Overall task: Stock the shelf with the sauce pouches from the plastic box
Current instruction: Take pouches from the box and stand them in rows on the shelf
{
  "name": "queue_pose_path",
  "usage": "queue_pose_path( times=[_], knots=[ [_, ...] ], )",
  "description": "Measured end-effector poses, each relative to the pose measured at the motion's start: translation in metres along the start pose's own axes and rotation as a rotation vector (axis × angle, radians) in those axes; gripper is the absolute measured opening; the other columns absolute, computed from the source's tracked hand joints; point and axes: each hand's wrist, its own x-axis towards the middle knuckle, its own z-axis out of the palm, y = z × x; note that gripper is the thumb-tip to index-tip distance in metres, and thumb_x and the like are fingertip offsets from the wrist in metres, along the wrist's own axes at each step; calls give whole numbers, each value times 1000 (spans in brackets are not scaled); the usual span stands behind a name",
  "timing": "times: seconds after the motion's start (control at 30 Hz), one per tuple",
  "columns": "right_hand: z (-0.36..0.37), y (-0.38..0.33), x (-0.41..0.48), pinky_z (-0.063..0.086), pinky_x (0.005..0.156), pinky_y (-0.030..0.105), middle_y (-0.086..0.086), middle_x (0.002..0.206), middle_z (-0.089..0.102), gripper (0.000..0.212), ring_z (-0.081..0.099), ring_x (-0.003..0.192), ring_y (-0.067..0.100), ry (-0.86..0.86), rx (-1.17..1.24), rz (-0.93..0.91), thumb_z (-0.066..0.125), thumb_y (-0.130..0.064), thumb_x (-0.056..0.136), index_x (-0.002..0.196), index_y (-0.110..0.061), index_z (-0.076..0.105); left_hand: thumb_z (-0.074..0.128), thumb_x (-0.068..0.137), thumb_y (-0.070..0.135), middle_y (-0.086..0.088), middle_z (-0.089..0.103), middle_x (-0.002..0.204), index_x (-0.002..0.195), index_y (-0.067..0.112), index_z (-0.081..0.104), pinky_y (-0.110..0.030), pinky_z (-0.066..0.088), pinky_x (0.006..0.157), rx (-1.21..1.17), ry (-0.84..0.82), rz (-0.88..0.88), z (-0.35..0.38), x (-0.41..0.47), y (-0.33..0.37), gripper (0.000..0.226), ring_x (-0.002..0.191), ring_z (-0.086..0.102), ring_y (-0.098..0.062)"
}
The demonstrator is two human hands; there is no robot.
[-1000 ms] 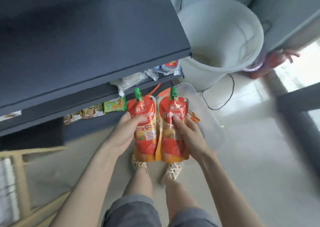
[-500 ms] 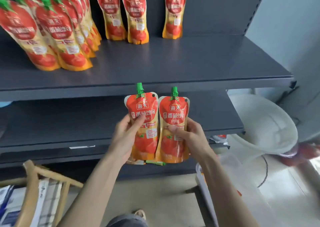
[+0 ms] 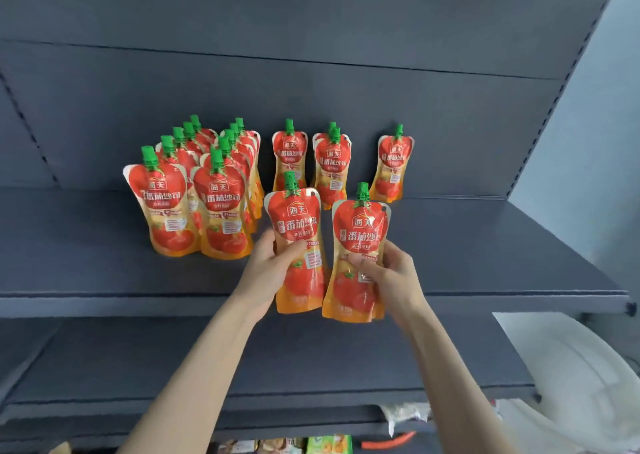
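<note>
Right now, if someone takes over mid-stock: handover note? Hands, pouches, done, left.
Hands: left hand grips one sauce pouch upright. The right hand grips a second pouch beside it. Both are at the front edge of the shelf, not yet set down.
Done: two long rows stand at the shelf's left, and three short rows begin at the back to their right.
Left: set down both held pouches, probably in the short rows. The plastic box is out of view, so remaining stock is unknown.
</note>
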Motion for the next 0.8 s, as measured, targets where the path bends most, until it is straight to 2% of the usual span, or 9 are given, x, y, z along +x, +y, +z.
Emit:
queue_pose_path(
  times=[0.1, 0.23, 0.4, 0.53, 0.67, 0.8],
  knots=[
    [3, -3, 32, 56, 63, 26, 2, 91, 75, 23, 72, 83, 21, 32, -8, -32, 72, -15, 80, 103, -14, 65, 62, 89, 23, 0, 66, 109, 111, 21, 58, -36, 53, 83, 52, 66, 40, 1, 35, -1, 23, 100, 63, -15],
    [2, 1, 77, 56, 66, 24, -3, 89, 75, 23, 71, 84, 15, 62, -46, -78, 72, -14, 80, 102, -16, 64, 62, 88, 20, 10, 65, 99, 98, 31, 56, -24, 50, 69, 128, 162, 155, 5, 84, -6, 16, 92, 62, -5],
    [-2, 7, 128, 54, 62, 18, -8, 85, 73, 21, 70, 79, 8, 82, -51, -109, 71, -8, 80, 95, -22, 66, 64, 87, 16, 15, 60, 95, 105, 23, 44, -20, 46, 69, 179, 261, 196, 4, 140, -9, 28, 88, 58, 1],
    [1, 13, 161, 51, 61, 15, -3, 89, 72, 23, 69, 77, 4, 52, -64, -144, 71, -7, 80, 97, -20, 64, 64, 86, 12, 13, 59, 94, 105, 23, 43, -20, 44, 68, 200, 334, 218, -2, 173, -16, 30, 87, 56, 2],
    [1, 21, 183, 55, 65, 20, 3, 95, 70, 24, 67, 80, 8, 58, -70, -170, 68, -7, 83, 102, -18, 61, 63, 86, 10, 4, 61, 101, 106, 23, 45, -17, 44, 67, 192, 338, 242, -3, 196, -25, 30, 90, 58, 0],
    [0, 27, 196, 56, 71, 20, -1, 99, 70, 27, 68, 88, 11, 55, -70, -177, 68, -10, 84, 105, -23, 59, 63, 87, 14, 7, 63, 108, 110, 28, 47, -20, 48, 78, 148, 292, 259, -10, 213, -30, 32, 102, 59, -3]
  ],
)
